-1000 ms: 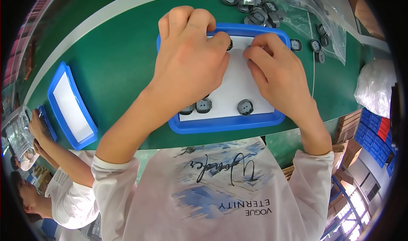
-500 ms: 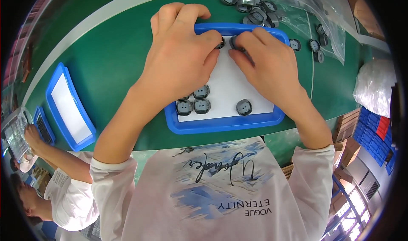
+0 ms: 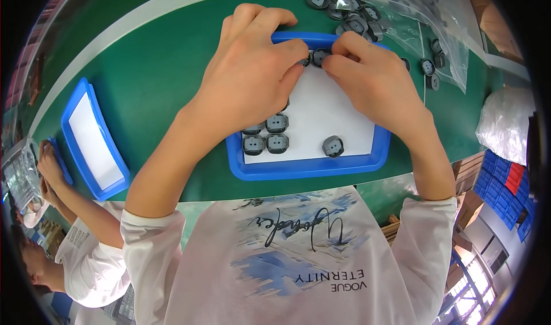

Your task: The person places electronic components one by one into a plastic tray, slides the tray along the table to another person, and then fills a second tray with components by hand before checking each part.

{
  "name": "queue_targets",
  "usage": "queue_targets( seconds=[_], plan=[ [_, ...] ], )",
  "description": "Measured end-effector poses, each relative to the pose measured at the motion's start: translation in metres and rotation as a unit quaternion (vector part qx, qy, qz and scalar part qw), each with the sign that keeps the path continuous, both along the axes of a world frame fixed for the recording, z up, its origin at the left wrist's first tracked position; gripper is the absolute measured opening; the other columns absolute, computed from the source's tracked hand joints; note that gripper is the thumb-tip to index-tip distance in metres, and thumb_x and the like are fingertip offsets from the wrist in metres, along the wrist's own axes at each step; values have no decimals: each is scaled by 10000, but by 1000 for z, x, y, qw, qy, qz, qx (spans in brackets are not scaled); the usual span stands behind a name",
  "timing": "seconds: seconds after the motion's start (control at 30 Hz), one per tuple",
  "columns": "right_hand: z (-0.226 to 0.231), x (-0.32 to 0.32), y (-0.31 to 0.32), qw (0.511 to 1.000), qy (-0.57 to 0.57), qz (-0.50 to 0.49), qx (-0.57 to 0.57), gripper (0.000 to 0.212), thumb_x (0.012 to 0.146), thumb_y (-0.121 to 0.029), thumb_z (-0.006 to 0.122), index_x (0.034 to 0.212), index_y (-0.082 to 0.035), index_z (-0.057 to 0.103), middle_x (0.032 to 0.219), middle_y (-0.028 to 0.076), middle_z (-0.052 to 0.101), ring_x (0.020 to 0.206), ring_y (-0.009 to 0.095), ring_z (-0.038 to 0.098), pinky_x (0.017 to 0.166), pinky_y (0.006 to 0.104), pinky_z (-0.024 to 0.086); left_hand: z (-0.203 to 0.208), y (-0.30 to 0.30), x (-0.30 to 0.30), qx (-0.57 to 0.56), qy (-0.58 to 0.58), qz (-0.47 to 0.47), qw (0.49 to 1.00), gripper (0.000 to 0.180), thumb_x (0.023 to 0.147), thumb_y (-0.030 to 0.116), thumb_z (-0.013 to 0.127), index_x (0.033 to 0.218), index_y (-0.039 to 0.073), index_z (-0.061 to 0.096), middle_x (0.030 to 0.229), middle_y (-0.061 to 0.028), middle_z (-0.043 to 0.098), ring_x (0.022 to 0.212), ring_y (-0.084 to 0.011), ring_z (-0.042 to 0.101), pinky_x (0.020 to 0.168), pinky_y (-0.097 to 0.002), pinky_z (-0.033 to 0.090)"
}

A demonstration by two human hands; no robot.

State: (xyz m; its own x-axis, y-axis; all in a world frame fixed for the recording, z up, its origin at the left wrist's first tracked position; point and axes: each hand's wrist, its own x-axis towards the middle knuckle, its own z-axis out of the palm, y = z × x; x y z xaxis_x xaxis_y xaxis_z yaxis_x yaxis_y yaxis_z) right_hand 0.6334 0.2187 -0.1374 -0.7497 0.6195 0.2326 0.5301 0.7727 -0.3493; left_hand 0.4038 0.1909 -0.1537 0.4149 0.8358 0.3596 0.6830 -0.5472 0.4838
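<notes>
A blue tray (image 3: 310,172) lined with a white sheet lies before me, holding several dark grey, rounded plastic parts with small holes. At its far edge, my left hand (image 3: 247,75) has thumb and forefinger closed around one grey part (image 3: 305,60), mostly hidden by the fingers. Beside it sits another grey part (image 3: 320,57), its face turned up. The bent forefinger and thumb of my right hand (image 3: 376,84) pinch this one at its right side. Near the left corner stand more parts (image 3: 277,143) in rows, partly under my left hand. One lone part (image 3: 333,146) rests near the front right.
Beyond the tray, loose grey parts (image 3: 353,24) lie by a clear plastic bag (image 3: 427,15), with several more at right (image 3: 428,67). An extra blue tray (image 3: 123,178) with a white sheet lies at left. A co-worker's hand (image 3: 50,161) is at far left.
The part in my right fingers now shows its face and sits close beside the left one; my right hand has shifted to its right side. The whole view has shifted slightly.
</notes>
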Motion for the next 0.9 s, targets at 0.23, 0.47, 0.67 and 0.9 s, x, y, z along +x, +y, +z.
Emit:
queue_targets(
  seconds=[0.23,0.47,0.67,0.9],
  plan=[
    [26,16,-21,998,12,-20,-66,245,770,-60,752,1009,-69,701,952,82,605,843,282,640,704,394,529,8,-3,4,18,-4,-4,1000,189,765,69,785,949,86,745,1252,-71,629,1201,-319,526,961,-413,496],
    [25,32,-45,974,-99,92,-184,367,746,-103,780,1104,-99,697,916,81,607,838,282,630,690,393,521,15,1,10,31,-9,-36,999,230,766,61,781,992,84,742,1243,-69,641,1204,-312,549,913,-406,528],
    [22,21,-54,990,-73,-82,-89,277,795,-211,797,988,-69,657,855,71,608,742,268,623,624,369,504,9,9,19,35,10,-63,997,260,808,68,768,1064,104,745,1214,-81,647,1187,-318,563,992,-423,479],
    [13,22,-55,993,-89,-10,-72,232,778,-186,788,931,-71,658,973,89,623,784,258,623,655,379,506,-3,29,35,-13,23,-80,996,386,841,140,770,1217,111,688,1167,-78,659,1148,-297,578,999,-409,456]
  ],
)
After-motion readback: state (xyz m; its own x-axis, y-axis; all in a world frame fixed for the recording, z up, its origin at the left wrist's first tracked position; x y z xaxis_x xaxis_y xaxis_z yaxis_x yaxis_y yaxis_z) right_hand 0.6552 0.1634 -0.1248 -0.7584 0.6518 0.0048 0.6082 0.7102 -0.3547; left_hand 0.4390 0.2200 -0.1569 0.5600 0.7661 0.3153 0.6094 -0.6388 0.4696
